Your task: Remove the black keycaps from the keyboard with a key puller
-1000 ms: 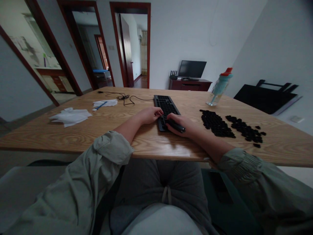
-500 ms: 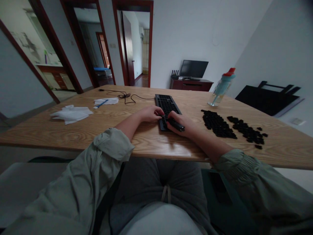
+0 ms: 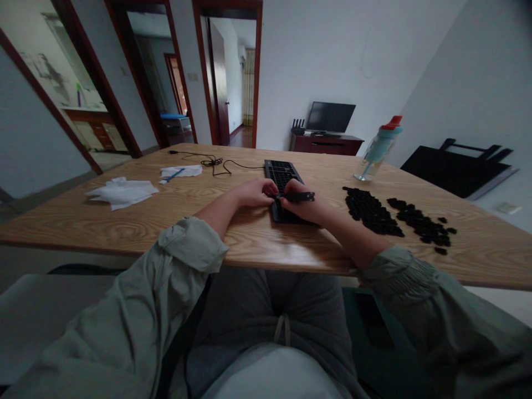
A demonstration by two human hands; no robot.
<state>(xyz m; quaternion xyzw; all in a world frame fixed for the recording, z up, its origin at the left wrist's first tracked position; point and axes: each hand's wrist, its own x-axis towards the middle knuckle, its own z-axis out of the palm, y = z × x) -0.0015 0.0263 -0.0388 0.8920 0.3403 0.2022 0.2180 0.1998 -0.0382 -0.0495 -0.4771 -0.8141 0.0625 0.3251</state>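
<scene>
A black keyboard (image 3: 281,171) lies lengthwise on the wooden table (image 3: 233,233), running away from me. My left hand (image 3: 256,193) rests at its near left edge, fingers curled against the keys. My right hand (image 3: 302,207) sits over the keyboard's near end and grips a long black bar-shaped piece (image 3: 300,196), held level above the keys. To the right lie two heaps of loose black keycaps (image 3: 369,209), the second heap (image 3: 421,224) farther right.
A water bottle (image 3: 374,149) with a red cap stands at the far right. White paper tissues (image 3: 122,192) and a paper with a blue pen (image 3: 179,172) lie at left. The keyboard's black cable (image 3: 214,162) is coiled at the back. Doorways and a TV stand lie beyond.
My right hand has lifted and turned the black bar from slanting near the table's edge to level over the keys. My left hand has stayed put.
</scene>
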